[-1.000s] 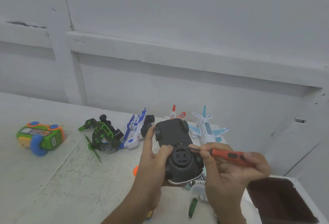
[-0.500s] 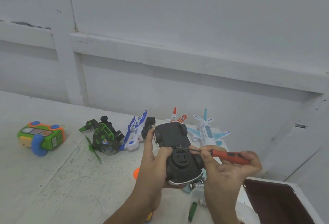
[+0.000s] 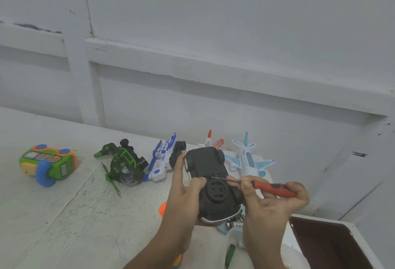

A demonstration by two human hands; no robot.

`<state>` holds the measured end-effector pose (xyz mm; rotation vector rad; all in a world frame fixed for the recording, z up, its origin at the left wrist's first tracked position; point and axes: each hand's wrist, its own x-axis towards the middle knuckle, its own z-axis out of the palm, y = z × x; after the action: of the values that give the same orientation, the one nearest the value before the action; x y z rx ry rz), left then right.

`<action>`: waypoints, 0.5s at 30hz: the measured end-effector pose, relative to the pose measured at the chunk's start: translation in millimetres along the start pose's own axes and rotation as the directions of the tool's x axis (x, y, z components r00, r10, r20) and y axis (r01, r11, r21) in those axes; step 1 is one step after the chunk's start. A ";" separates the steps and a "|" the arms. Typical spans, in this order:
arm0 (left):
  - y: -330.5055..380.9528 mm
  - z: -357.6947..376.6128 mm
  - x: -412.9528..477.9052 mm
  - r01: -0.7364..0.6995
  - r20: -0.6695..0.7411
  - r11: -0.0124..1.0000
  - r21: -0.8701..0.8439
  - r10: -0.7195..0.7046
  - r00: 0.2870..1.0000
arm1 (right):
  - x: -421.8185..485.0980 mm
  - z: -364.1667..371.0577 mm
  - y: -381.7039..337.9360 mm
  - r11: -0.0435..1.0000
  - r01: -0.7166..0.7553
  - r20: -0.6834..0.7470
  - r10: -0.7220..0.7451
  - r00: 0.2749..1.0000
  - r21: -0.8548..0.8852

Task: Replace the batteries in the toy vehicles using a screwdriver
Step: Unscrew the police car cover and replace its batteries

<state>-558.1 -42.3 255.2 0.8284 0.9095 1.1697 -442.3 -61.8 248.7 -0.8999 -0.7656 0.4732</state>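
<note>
**Toy car: driver tip at the underside screw**

The toy car [image 3: 210,185] is held clear of the worktop [image 3: 64,215], belly up, with its black underside and wheels facing the camera. The left hand [image 3: 183,200] grips it from the side: the fingers [image 3: 178,168] wrap round the far edge and the thumb presses on the underside beside the round central housing. The right hand [image 3: 271,206] pinches the red handle of the screwdriver [image 3: 273,188] between thumb and fingertips. The thin shaft runs leftward, and its tip meets the underside just above the round housing. The screw head itself is too small to make out.

Step in hand, by judgement: working the cover screw on this car, most likely loosening it. No cover has come off and no cell compartment is exposed.

The next move calls for the tip to sit square in the screw, steady pressure along the shaft, and a firm hold on the car against the turning force. A slipped tip could mar the plastic.

Small cylinders, possibly batteries [image 3: 235,223], lie under the car. A green helicopter [image 3: 124,166], a blue-and-white vehicle [image 3: 162,159] and a white aeroplane [image 3: 245,159] stand behind it, and a green-and-orange toy [image 3: 47,161] sits well apart to the left
</note>
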 end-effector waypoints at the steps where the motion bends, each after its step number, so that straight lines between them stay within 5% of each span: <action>1: -0.2 -0.3 0.2 -0.002 -0.002 1.000 0.001 0.002 1.000 | 0.0 0.6 0.4 1.000 0.000 -0.002 0.000 1.000 -0.005; 11: -0.6 -0.1 6.2 -0.003 -0.003 1.000 0.003 0.003 1.000 | 2.8 1.9 2.0 0.998 -0.065 0.013 0.065 0.998 0.020; 15: -1.8 -2.9 8.1 -0.033 0.016 0.999 0.034 0.033 0.999 | 7.7 -0.1 -6.6 0.996 -0.087 0.127 0.082 0.988 0.033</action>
<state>-558.8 -34.6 251.2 0.8824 0.9084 1.1776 -436.9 -60.4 257.1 -0.8752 -0.8327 0.6221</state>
